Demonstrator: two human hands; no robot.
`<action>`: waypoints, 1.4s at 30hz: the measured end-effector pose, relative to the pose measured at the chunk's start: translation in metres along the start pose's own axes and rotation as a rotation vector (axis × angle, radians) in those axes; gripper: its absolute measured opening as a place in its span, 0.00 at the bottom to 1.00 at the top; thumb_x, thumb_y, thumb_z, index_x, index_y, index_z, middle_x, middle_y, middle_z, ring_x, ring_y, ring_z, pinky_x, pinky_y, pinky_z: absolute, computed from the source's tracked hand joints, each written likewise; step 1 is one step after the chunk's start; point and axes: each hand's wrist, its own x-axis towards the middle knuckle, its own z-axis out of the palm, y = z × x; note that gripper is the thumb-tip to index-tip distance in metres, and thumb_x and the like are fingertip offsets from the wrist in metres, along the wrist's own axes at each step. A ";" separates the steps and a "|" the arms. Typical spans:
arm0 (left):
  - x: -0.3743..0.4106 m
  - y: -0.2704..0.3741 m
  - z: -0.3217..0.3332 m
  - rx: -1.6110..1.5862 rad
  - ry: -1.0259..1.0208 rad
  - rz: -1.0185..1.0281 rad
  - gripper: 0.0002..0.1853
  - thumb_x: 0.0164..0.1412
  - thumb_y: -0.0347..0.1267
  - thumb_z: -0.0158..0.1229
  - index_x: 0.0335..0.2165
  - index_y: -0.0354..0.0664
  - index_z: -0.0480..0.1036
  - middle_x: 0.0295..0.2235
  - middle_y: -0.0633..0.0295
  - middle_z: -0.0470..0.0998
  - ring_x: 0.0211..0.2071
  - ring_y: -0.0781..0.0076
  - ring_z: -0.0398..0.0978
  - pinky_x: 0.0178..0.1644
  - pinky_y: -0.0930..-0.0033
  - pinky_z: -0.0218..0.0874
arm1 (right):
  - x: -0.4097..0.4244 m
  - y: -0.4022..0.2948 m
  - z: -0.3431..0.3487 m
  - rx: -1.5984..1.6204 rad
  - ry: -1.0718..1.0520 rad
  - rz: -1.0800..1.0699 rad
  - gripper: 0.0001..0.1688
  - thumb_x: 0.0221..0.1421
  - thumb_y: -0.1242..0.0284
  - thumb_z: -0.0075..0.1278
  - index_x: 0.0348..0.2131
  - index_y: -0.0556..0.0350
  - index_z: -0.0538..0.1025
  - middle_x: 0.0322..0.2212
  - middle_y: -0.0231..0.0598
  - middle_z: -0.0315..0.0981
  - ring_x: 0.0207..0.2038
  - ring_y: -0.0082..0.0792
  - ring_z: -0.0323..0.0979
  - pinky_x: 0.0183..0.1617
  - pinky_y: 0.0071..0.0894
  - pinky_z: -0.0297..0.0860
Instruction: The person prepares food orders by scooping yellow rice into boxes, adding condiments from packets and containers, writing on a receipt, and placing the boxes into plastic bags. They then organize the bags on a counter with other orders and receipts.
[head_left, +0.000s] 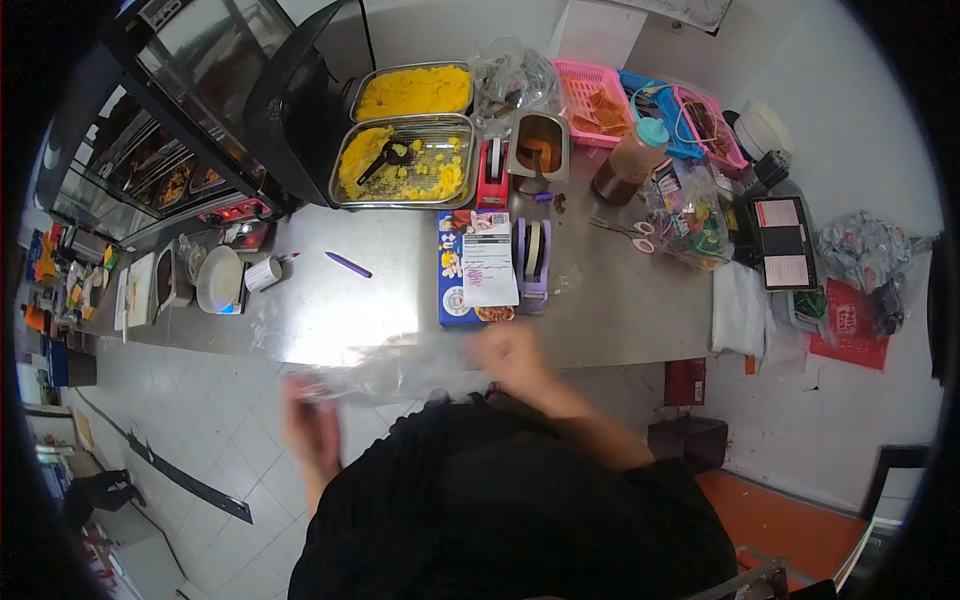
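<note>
A clear plastic bag (394, 369), blurred by motion, stretches between my hands over the front edge of the steel table (600, 330). My left hand (313, 431) grips its left end, out past the table's edge. The bag's other end is in my right hand (514, 358), which is closed like a fist. Just beyond that hand lies a blue printed box (452, 289) with a paper slip (489, 274) on top that bears writing. A purple tape dispenser (533, 262) stands right beside the box.
Two steel trays (475, 169) of yellow food stand at the back, one with a black scoop (384, 163). A red tape dispenser (492, 184), a sauce pan (538, 146), a squeeze bottle (630, 165) and scissors (634, 236) are to the right. A purple pen (349, 265) lies left.
</note>
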 end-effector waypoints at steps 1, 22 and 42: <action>0.013 0.019 -0.018 -0.514 -0.185 -0.151 0.08 0.63 0.34 0.43 0.30 0.43 0.65 0.22 0.69 0.61 0.23 0.84 0.58 0.27 0.79 0.53 | -0.002 0.003 -0.018 -0.055 0.077 0.047 0.21 0.45 0.74 0.56 0.11 0.58 0.61 0.10 0.36 0.54 0.15 0.26 0.54 0.19 0.30 0.52; -0.011 0.058 -0.019 0.969 -0.144 0.243 0.08 0.47 0.25 0.53 0.20 0.40 0.61 0.24 0.64 0.65 0.22 0.74 0.62 0.23 0.77 0.53 | -0.002 -0.041 0.000 -0.080 0.013 0.067 0.17 0.39 0.87 0.46 0.33 0.58 0.71 0.27 0.41 0.67 0.29 0.38 0.69 0.32 0.31 0.65; -0.052 -0.003 -0.033 0.122 -0.209 -0.177 0.23 0.45 0.40 0.66 0.32 0.39 0.62 0.26 0.61 0.71 0.20 0.76 0.68 0.23 0.77 0.59 | -0.022 -0.009 -0.071 0.250 -0.924 0.217 0.19 0.50 0.64 0.54 0.35 0.62 0.70 0.33 0.35 0.65 0.35 0.23 0.65 0.38 0.22 0.61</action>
